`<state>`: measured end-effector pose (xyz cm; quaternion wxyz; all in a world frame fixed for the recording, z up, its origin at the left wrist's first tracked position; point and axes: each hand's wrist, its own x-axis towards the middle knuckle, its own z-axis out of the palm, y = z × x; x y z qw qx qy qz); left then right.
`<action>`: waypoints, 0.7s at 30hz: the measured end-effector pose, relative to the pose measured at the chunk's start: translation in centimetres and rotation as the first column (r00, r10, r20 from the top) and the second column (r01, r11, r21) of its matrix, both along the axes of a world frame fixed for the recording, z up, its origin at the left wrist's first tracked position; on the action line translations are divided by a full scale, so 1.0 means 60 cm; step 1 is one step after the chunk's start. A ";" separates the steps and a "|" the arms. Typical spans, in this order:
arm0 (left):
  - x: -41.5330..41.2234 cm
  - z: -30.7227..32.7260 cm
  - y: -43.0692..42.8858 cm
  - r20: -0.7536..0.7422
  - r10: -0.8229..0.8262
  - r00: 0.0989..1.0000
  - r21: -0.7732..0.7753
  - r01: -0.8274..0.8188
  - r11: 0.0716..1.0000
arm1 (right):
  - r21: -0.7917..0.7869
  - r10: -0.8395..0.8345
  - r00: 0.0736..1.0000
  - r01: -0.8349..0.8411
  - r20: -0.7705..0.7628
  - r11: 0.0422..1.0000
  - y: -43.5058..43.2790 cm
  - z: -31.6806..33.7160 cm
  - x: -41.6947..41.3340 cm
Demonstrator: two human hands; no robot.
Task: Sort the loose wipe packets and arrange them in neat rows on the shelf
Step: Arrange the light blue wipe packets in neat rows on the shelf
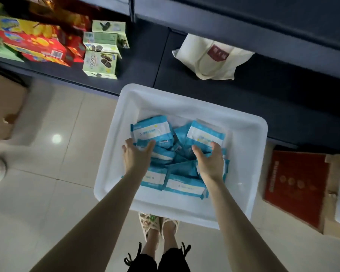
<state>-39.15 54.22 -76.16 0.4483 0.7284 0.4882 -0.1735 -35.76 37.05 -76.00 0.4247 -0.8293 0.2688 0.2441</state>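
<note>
bin: white plastic bin (185,99) is set on the floor (67,173), its far edge against the dark shelf (139,61).
wipe packets: blue-and-white wipe packets (182,163) are heaped loose in the bin, overlapping at mixed angles. All packets seen are in the bin.
top packets: one packet (152,130) lies label-up at far left of the heap, and another (205,134) is tilted at far right.
near packets: a third packet (185,185) lies flat at the near edge of the heap.
left hand: left hand (136,157) is held palm-down on the left of the heap. Thumb is spread wide from the fingers and the fingers are laid on the packets.
right hand: right hand (211,161) is held palm-down on the right of the heap. Thumb is spread wide and the fingers are bent down over the tilted packet's near edge.
gap: the hands are kept apart, with the middle of the heap exposed between them.
shelf left: green cookie boxes (100,63) are stacked beside red and yellow boxes (35,46).
shelf right: a cream tote bag (210,57) is laid on the shelf.
floor right: a red flat box (296,185) is seen beside the bin.
below bin: sandalled feet (159,224) are seen at the bin's near edge.
</note>
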 end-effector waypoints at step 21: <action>0.037 -0.102 -0.039 0.176 0.468 0.866 0.097 -0.489 0.867 | -0.147 -0.207 0.972 0.190 -0.111 0.971 -0.044 -0.131 0.077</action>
